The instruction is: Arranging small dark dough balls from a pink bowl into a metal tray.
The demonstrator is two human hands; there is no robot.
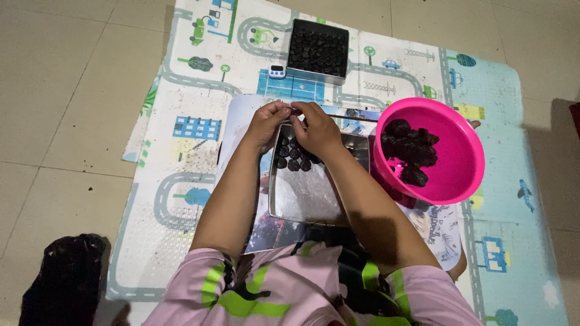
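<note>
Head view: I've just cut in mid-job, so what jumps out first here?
The bright pink bowl of dark lumps, right of the person, grabs the eye first. At centre, the left hand and right hand meet over a shiny metal tray holding a few rows of dark pieces. Further away, a second tray sits fully packed on the road-print play mat.

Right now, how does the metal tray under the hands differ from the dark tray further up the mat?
The metal tray lies under both hands and holds only a few rows of dark lumps at its far end; most of its shiny bottom is bare. The dark tray sits further away, untouched, and is filled edge to edge with rows. The left hand and right hand meet over the metal tray's far end. Both are rectangular and hold similar dark lumps.
</note>
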